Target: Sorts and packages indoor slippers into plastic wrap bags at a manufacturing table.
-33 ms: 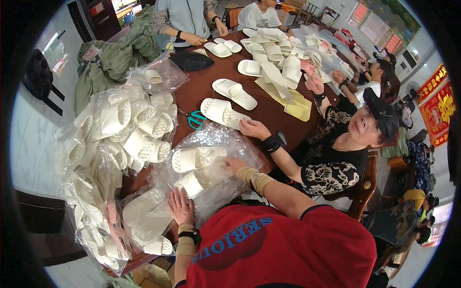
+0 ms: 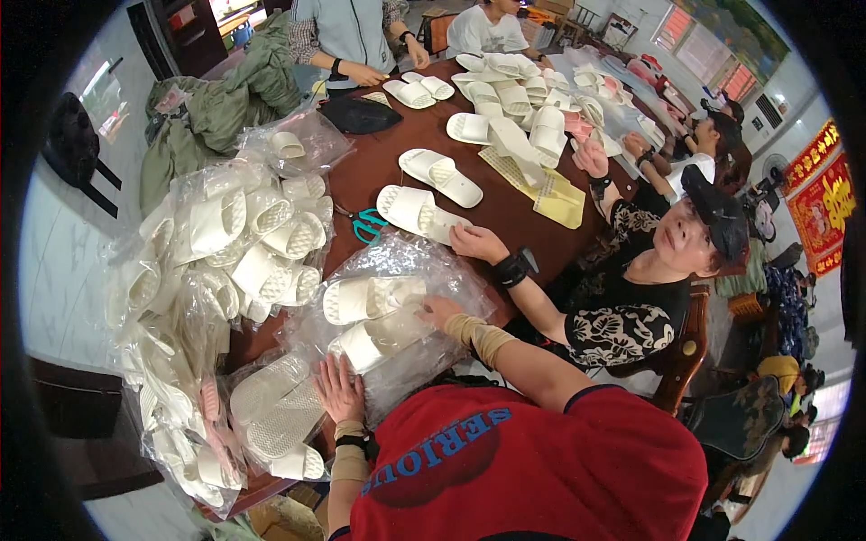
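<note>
The left hand (image 2: 340, 388) lies flat, fingers spread and grasping nothing, on a clear plastic bag (image 2: 397, 261) at the near edge of the brown table (image 2: 505, 212). The right hand (image 2: 439, 311) rests on the same bag further in, fingers loosely curled against the film over a white slipper (image 2: 365, 298); whether they pinch the plastic cannot be told. A second slipper (image 2: 374, 343) lies in the bag between the two hands, and a sole-up pair (image 2: 271, 406) sits just left of the left hand. A heap of bagged slippers (image 2: 234, 243) fills the table's left side. Green-handled scissors (image 2: 365, 225) lie just beyond the bag, near a loose slipper (image 2: 417, 212) that a neighbour's hand (image 2: 476, 243) touches. More slippers (image 2: 523, 117) and yellow paper (image 2: 555, 194) cover the far end, where other people sit.
</note>
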